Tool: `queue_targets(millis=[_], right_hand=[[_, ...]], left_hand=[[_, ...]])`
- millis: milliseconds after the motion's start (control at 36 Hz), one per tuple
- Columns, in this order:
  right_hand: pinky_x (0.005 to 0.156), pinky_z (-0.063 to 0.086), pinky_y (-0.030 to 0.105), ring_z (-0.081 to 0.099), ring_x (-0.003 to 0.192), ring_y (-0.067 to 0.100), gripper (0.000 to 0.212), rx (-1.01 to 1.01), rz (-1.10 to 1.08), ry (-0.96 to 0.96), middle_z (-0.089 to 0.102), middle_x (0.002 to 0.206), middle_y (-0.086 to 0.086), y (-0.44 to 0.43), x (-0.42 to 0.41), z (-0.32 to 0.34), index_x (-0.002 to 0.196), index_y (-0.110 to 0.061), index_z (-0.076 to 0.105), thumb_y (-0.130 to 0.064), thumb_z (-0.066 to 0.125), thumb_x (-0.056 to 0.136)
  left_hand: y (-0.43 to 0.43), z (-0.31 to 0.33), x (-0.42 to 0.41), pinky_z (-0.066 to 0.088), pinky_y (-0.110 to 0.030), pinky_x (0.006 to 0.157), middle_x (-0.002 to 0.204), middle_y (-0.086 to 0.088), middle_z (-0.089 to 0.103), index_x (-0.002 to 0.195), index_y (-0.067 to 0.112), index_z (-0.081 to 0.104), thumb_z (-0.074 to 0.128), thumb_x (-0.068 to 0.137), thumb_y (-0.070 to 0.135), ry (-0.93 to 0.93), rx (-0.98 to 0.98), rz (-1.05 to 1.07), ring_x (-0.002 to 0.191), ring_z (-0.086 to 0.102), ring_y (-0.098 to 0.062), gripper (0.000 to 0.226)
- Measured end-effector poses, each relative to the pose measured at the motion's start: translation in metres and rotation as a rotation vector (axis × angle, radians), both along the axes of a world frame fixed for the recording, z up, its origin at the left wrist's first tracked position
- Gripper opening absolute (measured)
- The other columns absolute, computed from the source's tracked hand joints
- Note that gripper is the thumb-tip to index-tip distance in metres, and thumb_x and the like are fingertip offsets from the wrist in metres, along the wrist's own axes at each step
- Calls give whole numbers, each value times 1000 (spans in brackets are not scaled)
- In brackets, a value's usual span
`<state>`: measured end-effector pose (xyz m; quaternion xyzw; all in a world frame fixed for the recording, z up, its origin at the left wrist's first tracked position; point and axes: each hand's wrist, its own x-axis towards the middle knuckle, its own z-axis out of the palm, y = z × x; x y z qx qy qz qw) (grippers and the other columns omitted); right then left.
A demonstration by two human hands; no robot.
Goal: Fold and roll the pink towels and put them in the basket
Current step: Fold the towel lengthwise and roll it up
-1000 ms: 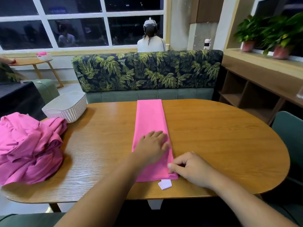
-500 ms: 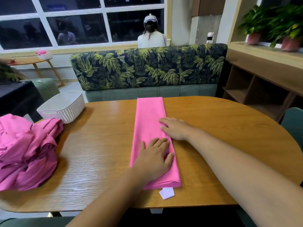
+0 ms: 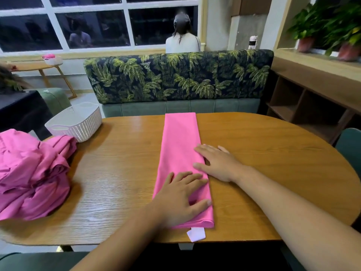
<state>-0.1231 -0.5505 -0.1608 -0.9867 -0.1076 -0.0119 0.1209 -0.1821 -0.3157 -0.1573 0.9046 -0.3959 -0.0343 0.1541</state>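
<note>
A pink towel [image 3: 180, 153], folded into a long narrow strip, lies flat down the middle of a wooden table [image 3: 263, 153], running from the far edge near the centre of the frame to the near edge at lower centre. The left hand [image 3: 181, 198] rests palm down on the near end of the strip, fingers straight and spread, the thumb out toward the strip's right edge. The right hand [image 3: 216, 163] lies flat just above it in the frame, its fingers stretched over the towel's right edge and its heel on the bare wood beside it; neither hand grips the cloth. A white label [image 3: 196, 234] sticks out from under the near end of the towel at the table's rim.

At the left edge of the frame a heap of crumpled pink towels [image 3: 33, 173] sits on the table, well apart from the folded strip. Just behind the heap, at middle left, a white basket [image 3: 78, 124] with ribbed sides stands at the table's edge.

Beyond the table a bench [image 3: 179, 77] with a palm-leaf back fills the middle of the frame. Behind it a person [image 3: 182, 41] sits facing away toward dark windows [image 3: 93, 22]. Potted plants [image 3: 330, 26] stand on a ledge at upper right, above wooden shelves [image 3: 304, 102].
</note>
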Motion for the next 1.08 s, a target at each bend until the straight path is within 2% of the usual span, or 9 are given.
queue_targets(millis=[83,139,194,278,472,611,722,917,1083], right_hand=[[128,15,44,19,155,2,82,-2,51,-17,29,168,-16,1,-28,3,161,-38,32,-80,31,91],[128,17,45,22,154,1,83,-10,68,-30,32,167,-17,3,-45,4,160,-36,35,-80,30,90],[129,13,42,19,154,-2,77,-15,80,-30,30,167,-19,6,-61,5,160,-37,35,-78,35,94],[130,4,38,9,155,-6,74,-15,121,3,23,168,-23,10,-84,6,161,-42,32,-78,36,96],[129,-4,28,1,151,-16,73,30,231,15,16,167,-26,16,-130,3,160,-42,34,-76,43,96],[126,28,30,40,141,-13,43,295,302,-135,57,147,-22,17,-153,-7,134,-34,71,-56,65,98],[113,47,31,58,126,-10,26,393,329,-222,70,128,-20,17,-160,-9,115,-29,81,-42,78,93],[106,49,29,56,125,-6,50,309,315,-189,65,131,-24,20,-162,0,135,-31,69,-53,76,91],[94,51,30,61,109,6,37,245,300,-272,69,117,-16,28,-154,-4,131,-23,69,-27,70,95]], left_hand=[[11,5,-1,20,-31,121,148,26,50,145,39,53,50,99,63,80,-139,-103,140,36,6,52],[18,13,1,38,-18,106,126,21,67,128,32,69,59,102,46,153,-320,-48,119,56,7,31],[27,15,8,45,-21,96,113,19,71,116,29,72,62,102,37,99,-431,60,106,62,4,19],[38,7,18,48,-34,99,115,15,69,115,27,69,61,100,36,-48,-322,44,107,62,-6,20],[62,-1,-2,36,-29,116,145,19,53,137,33,61,58,102,49,-42,-227,-110,138,42,4,38],[79,8,-19,35,-23,113,137,24,55,130,39,67,66,92,66,-56,-197,-230,133,47,2,46],[78,7,-21,45,-30,102,117,22,59,118,39,71,70,88,68,-100,-229,-214,113,55,0,42],[65,2,-23,49,-31,79,93,18,61,98,29,69,62,101,53,-187,-276,-136,87,55,-7,25],[57,4,-24,46,-23,78,90,20,61,98,29,70,65,100,49,-83,-341,-97,86,56,0,21]])
